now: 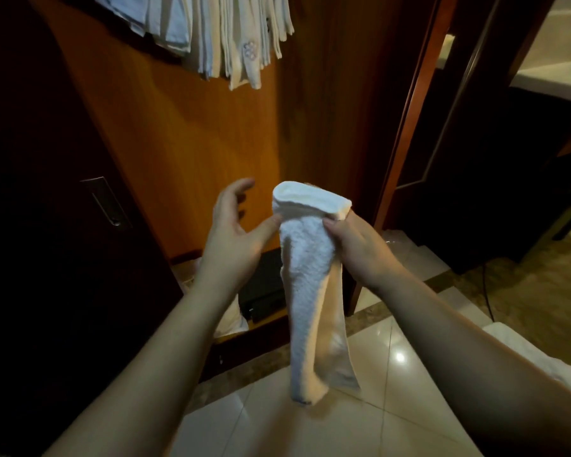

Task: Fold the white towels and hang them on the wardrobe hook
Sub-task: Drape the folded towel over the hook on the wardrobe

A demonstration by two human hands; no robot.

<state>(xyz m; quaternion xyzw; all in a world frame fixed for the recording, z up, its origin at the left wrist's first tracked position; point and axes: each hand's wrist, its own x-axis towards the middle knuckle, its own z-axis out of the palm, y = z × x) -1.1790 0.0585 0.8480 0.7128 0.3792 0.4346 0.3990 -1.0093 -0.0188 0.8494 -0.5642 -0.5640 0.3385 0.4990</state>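
Hanging lengthwise between both forearms, the folded white towel (310,285) drops from the right hand (353,249), whose thumb and curled fingers pinch it just under its doubled-over top edge. Its lower end dangles free above the glossy tiled floor (393,354). The left hand (234,232) sits beside it, fingers spread and relaxed, only the thumb tip touching the towel's left edge. Behind them the orange-brown wardrobe panel (185,143) rises with open air in front of it. Higher up, more hung towels (231,37) drape in a bunch, well apart from the held one; what they hang on is out of view
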